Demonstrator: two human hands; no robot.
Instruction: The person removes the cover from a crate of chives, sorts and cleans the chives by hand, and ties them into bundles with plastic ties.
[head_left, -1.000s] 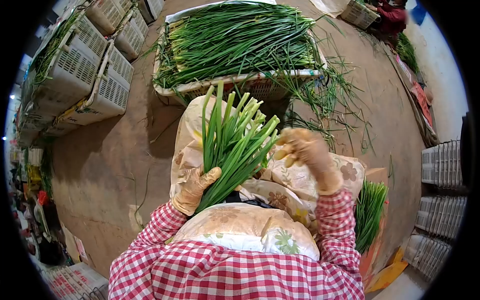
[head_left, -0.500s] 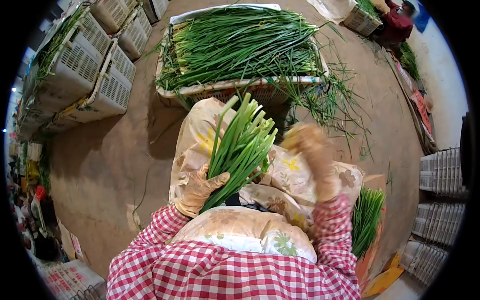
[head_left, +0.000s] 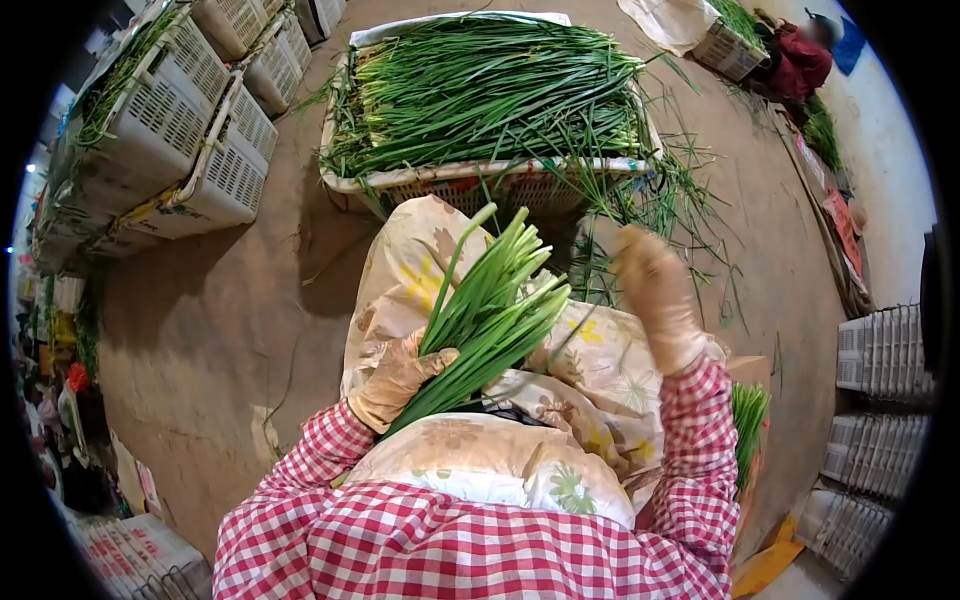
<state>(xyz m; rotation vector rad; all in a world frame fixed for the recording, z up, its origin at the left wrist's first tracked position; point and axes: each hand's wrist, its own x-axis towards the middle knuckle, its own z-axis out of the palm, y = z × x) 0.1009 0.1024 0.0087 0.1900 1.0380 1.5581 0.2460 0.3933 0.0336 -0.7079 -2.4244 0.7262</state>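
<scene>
My left hand (head_left: 405, 380), in a stained tan glove, is wrapped round a bunch of green chives (head_left: 490, 310). The bunch slants over my lap, its pale cut ends fanning up and to the right. To the right of these ends, apart from them, my gloved right hand (head_left: 655, 285) is raised. Its fingers look curled together, slightly smeared by motion; whether anything is in them is hidden. A thin blurred leaf (head_left: 572, 335) shows over my lap, below and left of that hand. The flowered apron (head_left: 440, 450) covers my lap and knees.
In front stands a crate (head_left: 450, 180) heaped with chives, with loose leaves (head_left: 680, 210) scattered at its right. Stacked crates (head_left: 165, 125) rise at the left. More chives (head_left: 748, 425) lie by my right side. Other crates (head_left: 880, 350) line the right; a person (head_left: 800, 60) sits far right.
My right hand has moved up and to the right, away from the bunch. The bunch's ends have tipped and spread to the right; my left hand keeps its hold.
</scene>
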